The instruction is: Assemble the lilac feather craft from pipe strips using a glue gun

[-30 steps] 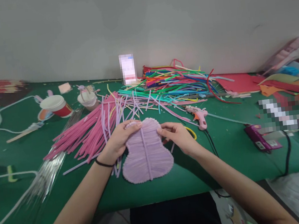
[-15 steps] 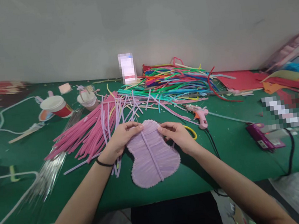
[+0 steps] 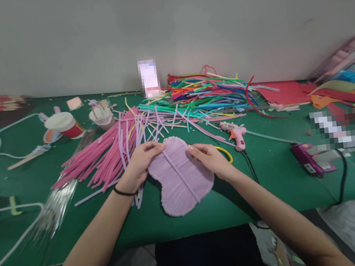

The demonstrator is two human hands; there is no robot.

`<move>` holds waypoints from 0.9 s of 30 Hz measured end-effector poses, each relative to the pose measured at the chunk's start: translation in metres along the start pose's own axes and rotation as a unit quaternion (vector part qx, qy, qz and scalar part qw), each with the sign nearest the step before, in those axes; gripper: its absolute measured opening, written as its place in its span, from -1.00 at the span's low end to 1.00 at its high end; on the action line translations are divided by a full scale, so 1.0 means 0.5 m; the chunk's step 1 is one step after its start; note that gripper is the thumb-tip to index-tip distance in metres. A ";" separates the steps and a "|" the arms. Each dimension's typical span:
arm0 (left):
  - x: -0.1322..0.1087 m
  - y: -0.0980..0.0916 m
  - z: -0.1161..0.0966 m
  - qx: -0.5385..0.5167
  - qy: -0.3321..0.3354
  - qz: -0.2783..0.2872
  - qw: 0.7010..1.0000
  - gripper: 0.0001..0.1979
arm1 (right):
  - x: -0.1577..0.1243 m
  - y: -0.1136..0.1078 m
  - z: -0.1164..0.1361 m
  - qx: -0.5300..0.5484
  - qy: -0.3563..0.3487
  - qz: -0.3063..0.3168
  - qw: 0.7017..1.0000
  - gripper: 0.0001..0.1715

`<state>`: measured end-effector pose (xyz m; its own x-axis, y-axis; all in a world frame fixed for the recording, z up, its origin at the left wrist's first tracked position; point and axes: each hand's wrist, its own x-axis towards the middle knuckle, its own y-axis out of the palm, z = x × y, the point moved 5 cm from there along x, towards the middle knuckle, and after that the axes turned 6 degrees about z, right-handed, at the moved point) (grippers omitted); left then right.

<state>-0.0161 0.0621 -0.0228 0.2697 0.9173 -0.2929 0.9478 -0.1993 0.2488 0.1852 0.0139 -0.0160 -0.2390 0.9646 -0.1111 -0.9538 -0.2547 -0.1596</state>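
A flat lilac shape woven from pipe cleaners [image 3: 179,179], with a lilac stem down its middle, lies on the green table [image 3: 266,182] just in front of me. My left hand [image 3: 140,162] pinches its upper left edge, fingers closed on it. My right hand [image 3: 211,160] grips the upper right edge the same way. The piece is tilted, with its lower end turned to the right.
A heap of pink and lilac pipe cleaners [image 3: 103,156] lies to the left, and a multicoloured pile [image 3: 205,93] behind. A pink glue gun [image 3: 236,135] with its black cord sits right of my hand. Paper cups [image 3: 64,125] stand at the back left, coloured felt sheets [image 3: 320,93] at the right.
Both hands have kept hold of the lilac piece and turned it, so its lower end swung to the right. The view has shifted slightly.
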 end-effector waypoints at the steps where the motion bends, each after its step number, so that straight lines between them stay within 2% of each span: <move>1: 0.003 -0.007 -0.001 -0.023 0.011 -0.019 1.000 -0.64 | 0.000 -0.009 0.004 0.005 -0.006 -0.009 1.000 -0.48; 6: 0.017 -0.038 -0.011 -0.087 0.060 -0.070 0.992 -0.60 | 0.000 -0.052 -0.011 0.123 0.008 -0.081 0.989 -0.53; 9: 0.022 -0.045 -0.012 -0.120 0.079 -0.073 0.987 -0.63 | 0.003 -0.049 -0.024 0.162 0.009 -0.070 0.984 -0.55; 16: 0.042 -0.058 0.000 -0.221 0.129 -0.057 0.965 -0.65 | 0.003 -0.028 -0.018 0.146 -0.021 -0.057 0.987 -0.61; 22: 0.036 -0.031 -0.012 -0.245 0.142 -0.010 0.959 -0.67 | 0.006 -0.039 -0.028 0.182 -0.052 -0.089 0.978 -0.65; 27: 0.029 -0.016 -0.018 -0.209 0.155 0.006 0.966 -0.61 | 0.006 -0.047 -0.039 0.227 -0.059 -0.099 0.967 -0.67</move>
<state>-0.0213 0.0800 -0.0205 0.1548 0.9878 -0.0140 0.7767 -0.1130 0.6196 0.2104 0.0217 -0.0317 -0.0367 0.9993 -0.0046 -0.9584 -0.0339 0.2833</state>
